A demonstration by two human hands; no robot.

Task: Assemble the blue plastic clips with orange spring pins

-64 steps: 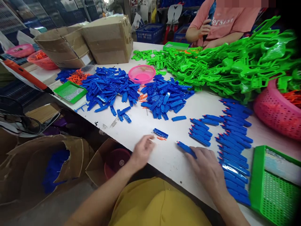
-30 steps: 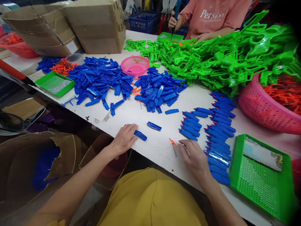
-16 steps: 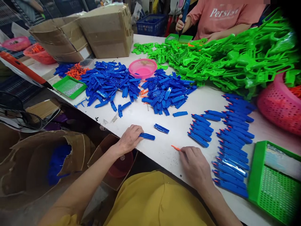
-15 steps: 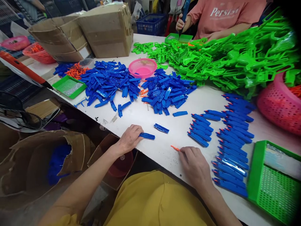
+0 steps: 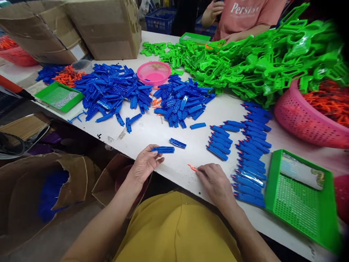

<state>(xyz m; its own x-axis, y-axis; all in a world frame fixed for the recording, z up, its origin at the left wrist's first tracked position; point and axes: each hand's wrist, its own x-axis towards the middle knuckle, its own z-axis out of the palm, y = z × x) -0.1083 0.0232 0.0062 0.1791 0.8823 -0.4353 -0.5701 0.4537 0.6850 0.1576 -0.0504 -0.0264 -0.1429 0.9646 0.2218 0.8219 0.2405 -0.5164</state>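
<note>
My left hand (image 5: 145, 163) grips one end of a blue plastic half-shell (image 5: 164, 149) between thumb and fingers, palm turned partly up at the table's front edge. Just beyond it, a second blue half-shell (image 5: 177, 143) lies on the white table (image 5: 174, 167). A small orange plastic piece (image 5: 192, 167) is pinched in the fingertips of my right hand (image 5: 214, 180), low over the tabletop. To the right of that hand lie a short row of blue assembled pieces with orange tips (image 5: 219, 142) and a longer column of similar blue pieces (image 5: 251, 163).
Heaps of blue parts (image 5: 114, 89) and green plastic frames (image 5: 245, 62) cover the far side. A pink basket (image 5: 308, 116) and a green tray (image 5: 274, 182) stand at the right. Cardboard boxes (image 5: 106, 29) stand at the back left. Across the table is a co-worker in a pink shirt (image 5: 245, 18).
My left hand has turned palm-up and lifted the blue half-shell. The right hand still pinches the orange piece. The camera view has shifted, and the co-worker's raised hand has changed position.
</note>
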